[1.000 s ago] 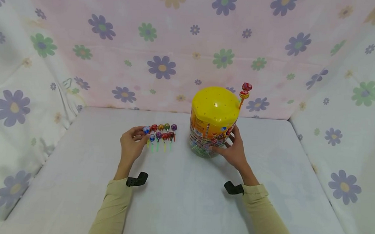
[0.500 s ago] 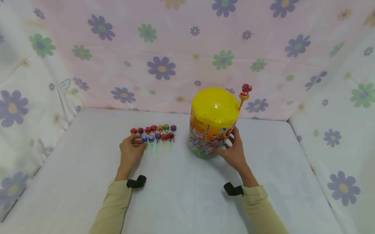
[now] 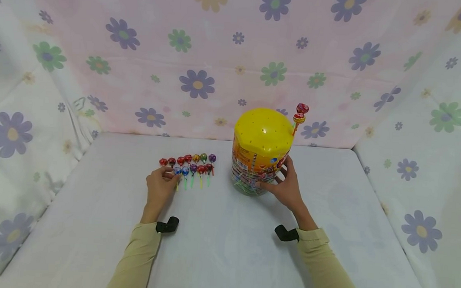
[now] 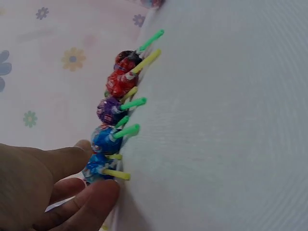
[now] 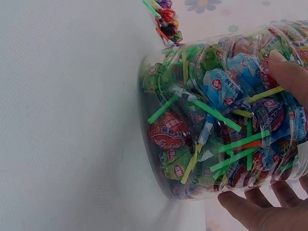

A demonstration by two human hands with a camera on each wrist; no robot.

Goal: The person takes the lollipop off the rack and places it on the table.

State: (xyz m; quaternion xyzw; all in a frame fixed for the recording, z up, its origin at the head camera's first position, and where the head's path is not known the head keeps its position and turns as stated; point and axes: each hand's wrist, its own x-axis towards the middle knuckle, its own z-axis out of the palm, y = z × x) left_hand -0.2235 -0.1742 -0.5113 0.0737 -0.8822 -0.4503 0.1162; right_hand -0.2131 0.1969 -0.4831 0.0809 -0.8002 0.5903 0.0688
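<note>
My left hand [image 3: 161,187] pinches a blue-wrapped lollipop [image 3: 178,171] at the left end of the front row on the table. In the left wrist view this blue lollipop [image 4: 96,166] sits between thumb and fingers, its yellow stick pointing out. Right beside it lies another blue lollipop [image 4: 107,139] with a green stick. Several more lollipops in red, purple, orange and green form two rows, such as the purple one [image 3: 212,158]. With my right hand [image 3: 287,188] I grip the side of a large clear jar [image 5: 226,120] full of wrapped lollipops, upright under its yellow lid [image 3: 264,130].
Two lollipops [image 3: 300,113] stick up at the right edge of the jar's lid. A white cloth covers the table [image 3: 217,247]. Flower-patterned curtains [image 3: 219,52] enclose the back and both sides.
The blue lollipop in my left hand has come down towards me to the front row's left end. Red lollipops behind it have come into sight. My right hand stays on the jar.
</note>
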